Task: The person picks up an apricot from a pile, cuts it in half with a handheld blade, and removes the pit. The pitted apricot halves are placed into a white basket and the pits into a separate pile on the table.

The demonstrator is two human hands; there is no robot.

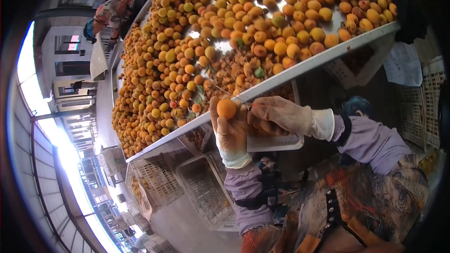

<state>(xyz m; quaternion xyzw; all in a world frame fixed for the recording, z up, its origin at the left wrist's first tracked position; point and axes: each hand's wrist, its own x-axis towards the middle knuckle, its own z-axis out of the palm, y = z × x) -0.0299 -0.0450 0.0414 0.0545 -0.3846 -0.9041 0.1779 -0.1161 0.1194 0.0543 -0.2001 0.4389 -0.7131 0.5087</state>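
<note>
1. The left hand (230,129) comes up from 5 o'clock, palm turned towards the camera and fingers pointing to 12, its wrist below them in a pale glove cuff. It pinches one orange apricot (226,108) between its fingers, just off the near edge of the counter (276,82).

2. The right hand (286,115) reaches in from 3 o'clock, forearm close to level and knuckles up (its lilac sleeve (372,140) is banded in black). Thumb and fingers are pressed together on a thin tool (233,95), whose shaft runs towards 10 o'clock, just above the held apricot.

3. Loose apricots (173,56) cover much of the counter from 9 round to 1 o'clock of the hands, with brownish scraps (241,68) and a few green leaves (259,72) close by at 12.

4. At 7 o'clock, below the counter, are a slatted crate (157,180) and a shallower bin (206,189).

5. Towards 10 o'clock, a person (117,11) in a patterned top bends at the counter's far side (the face is turned down).
</note>
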